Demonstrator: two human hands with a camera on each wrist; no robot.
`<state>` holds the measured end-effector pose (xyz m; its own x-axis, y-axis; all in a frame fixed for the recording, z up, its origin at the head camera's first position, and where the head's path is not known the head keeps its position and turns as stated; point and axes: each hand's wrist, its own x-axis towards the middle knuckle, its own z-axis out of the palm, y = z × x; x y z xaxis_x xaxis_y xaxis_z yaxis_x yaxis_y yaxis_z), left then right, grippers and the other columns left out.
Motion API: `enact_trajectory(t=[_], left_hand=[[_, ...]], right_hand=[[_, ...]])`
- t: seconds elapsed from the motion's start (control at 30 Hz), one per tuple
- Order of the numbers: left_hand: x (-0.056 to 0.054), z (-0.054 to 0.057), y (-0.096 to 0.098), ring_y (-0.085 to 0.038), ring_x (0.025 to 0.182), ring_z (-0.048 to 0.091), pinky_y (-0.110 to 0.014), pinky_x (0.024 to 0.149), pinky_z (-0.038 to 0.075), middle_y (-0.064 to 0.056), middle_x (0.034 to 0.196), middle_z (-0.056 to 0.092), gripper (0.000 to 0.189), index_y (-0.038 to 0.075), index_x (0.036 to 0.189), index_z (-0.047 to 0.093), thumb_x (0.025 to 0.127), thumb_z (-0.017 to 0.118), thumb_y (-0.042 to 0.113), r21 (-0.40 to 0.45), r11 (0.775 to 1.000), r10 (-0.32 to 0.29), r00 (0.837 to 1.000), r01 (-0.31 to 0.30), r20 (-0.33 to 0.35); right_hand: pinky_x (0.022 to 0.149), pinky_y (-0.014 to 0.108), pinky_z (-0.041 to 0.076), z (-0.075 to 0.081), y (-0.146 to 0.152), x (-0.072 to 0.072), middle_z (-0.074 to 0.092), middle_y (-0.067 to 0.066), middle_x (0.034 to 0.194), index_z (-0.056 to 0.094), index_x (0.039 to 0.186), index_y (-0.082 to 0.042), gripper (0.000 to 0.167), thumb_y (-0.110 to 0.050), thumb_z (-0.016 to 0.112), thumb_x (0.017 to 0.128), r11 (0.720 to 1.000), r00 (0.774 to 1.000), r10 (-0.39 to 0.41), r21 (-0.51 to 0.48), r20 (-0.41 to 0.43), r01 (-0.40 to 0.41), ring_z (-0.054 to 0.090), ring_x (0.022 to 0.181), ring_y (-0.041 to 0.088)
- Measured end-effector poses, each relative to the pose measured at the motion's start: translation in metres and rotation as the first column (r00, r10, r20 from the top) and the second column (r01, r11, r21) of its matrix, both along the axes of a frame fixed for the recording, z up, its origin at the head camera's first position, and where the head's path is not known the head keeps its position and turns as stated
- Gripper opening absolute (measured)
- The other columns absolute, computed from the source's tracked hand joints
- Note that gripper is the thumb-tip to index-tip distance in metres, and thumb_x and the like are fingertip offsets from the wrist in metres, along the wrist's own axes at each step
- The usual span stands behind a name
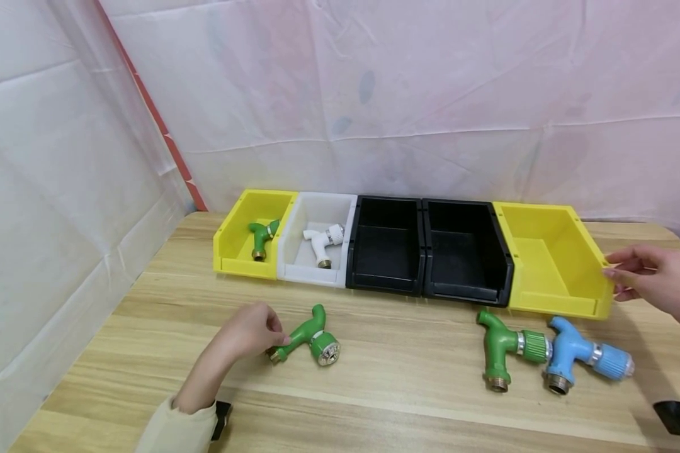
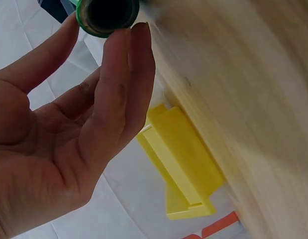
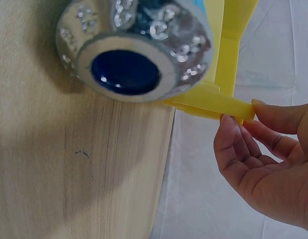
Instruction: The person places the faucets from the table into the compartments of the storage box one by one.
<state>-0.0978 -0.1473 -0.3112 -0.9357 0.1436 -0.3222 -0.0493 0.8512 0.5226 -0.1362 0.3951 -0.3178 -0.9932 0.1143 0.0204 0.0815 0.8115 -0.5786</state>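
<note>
My left hand [image 1: 249,330] pinches the threaded end of a green tap [image 1: 300,336] lying on the wooden table [image 1: 396,377]; its round knob has a silvery face. In the left wrist view, thumb and fingertips meet the tap's round open end [image 2: 108,15]. At the far right, my right hand [image 1: 660,277] grips the right wall of a large yellow bin [image 1: 586,251] between thumb and fingers, also seen in the right wrist view. Below that bin lie another green tap [image 1: 500,352] and a blue tap [image 1: 569,355], touching or nearly so.
Left of the large yellow bin, two black bins [image 1: 386,286] [image 1: 459,292], a white bin [image 1: 311,274] and a smaller yellow bin [image 1: 243,267] stand side by side. A white tap [image 1: 318,245] and a green tap [image 1: 259,239] lie inside the latter two. Pale sheeting [image 1: 430,94] hangs behind.
</note>
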Motion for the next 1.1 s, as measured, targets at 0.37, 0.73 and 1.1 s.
enact_trajectory(t=[0.37,0.73,1.1], left_hand=[[0.0044,-0.0007,-0.0002,-0.015,0.056,0.049,-0.026,0.051,0.041,-0.003,0.060,0.054,0.019,0.006,0.064,0.060,0.072,0.076,0.011,0.016,1.000,0.015,1.000,-0.016,0.008],[0.0063,-0.0018,0.0016,-0.015,0.054,0.048,-0.025,0.050,0.041,-0.002,0.059,0.054,0.022,0.007,0.062,0.060,0.065,0.081,0.014,-0.006,1.000,0.013,1.000,-0.014,-0.016],[0.0068,-0.0054,0.0027,-0.014,0.053,0.048,-0.024,0.049,0.040,0.000,0.058,0.054,0.021,0.008,0.061,0.061,0.065,0.081,0.012,-0.009,1.000,-0.010,0.999,0.010,-0.046]], right_hand=[[0.050,0.028,0.052,-0.0009,0.0003,-0.0004,0.053,0.026,0.084,0.040,0.110,0.019,0.025,0.000,0.046,0.094,1.000,1.000,0.002,0.000,-0.007,-0.002,0.052,0.055,0.012],[0.051,0.029,0.052,-0.0013,0.0007,-0.0005,0.052,0.026,0.085,0.039,0.111,0.019,0.026,0.000,0.046,0.094,1.000,1.000,0.000,-0.008,0.002,0.000,0.053,0.055,0.013],[0.051,0.029,0.052,-0.0021,0.0002,-0.0008,0.051,0.026,0.085,0.038,0.111,0.019,0.026,0.001,0.046,0.094,1.000,1.000,-0.009,-0.014,-0.004,0.009,0.053,0.055,0.014]])
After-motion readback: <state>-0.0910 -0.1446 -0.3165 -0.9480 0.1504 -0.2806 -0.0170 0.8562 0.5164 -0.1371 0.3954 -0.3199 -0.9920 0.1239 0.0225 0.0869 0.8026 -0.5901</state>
